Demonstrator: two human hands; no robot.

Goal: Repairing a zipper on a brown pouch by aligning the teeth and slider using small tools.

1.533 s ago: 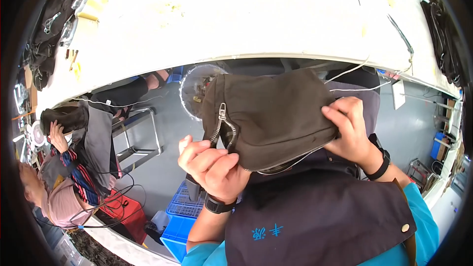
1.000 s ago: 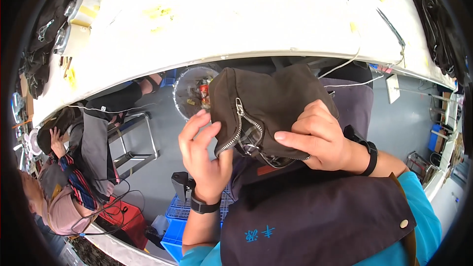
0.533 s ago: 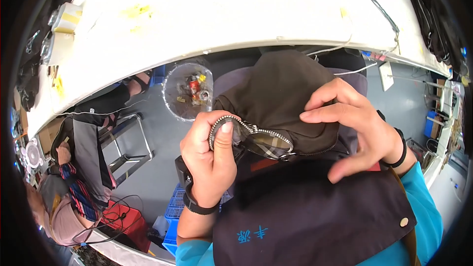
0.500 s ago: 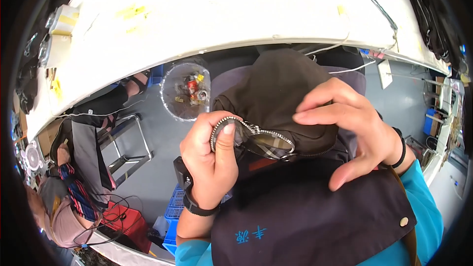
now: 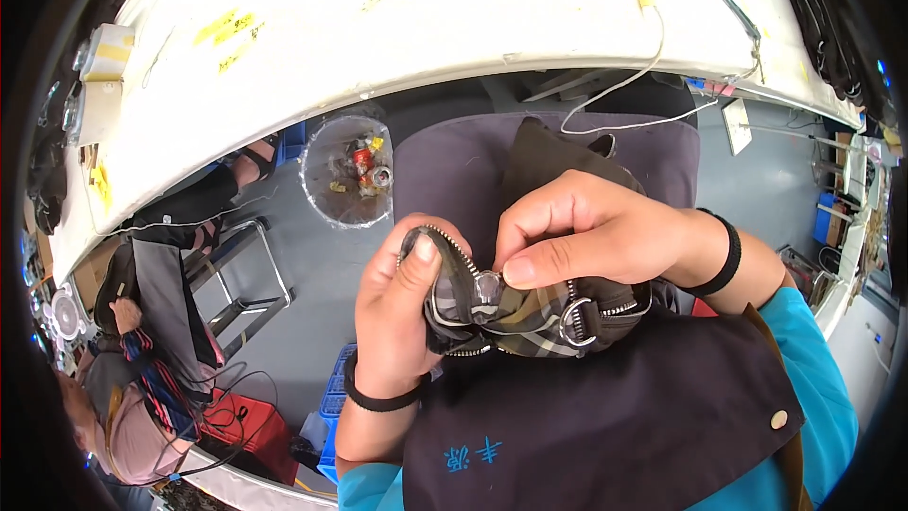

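Clear of table edge — left grip and right grip hold a pouch.

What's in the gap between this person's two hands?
Between left hand and right hand, the head view shows the dark bag's zipper and plaid lining.

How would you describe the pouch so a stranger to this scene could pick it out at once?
Find the long white table curving across the top, then look below it to the person in turquoise sleeves. Between that person's left grip and right grip is a dark brown pouch. Plaid fabric shows at its silver-toothed zip, setting it apart from the dark apron just below.
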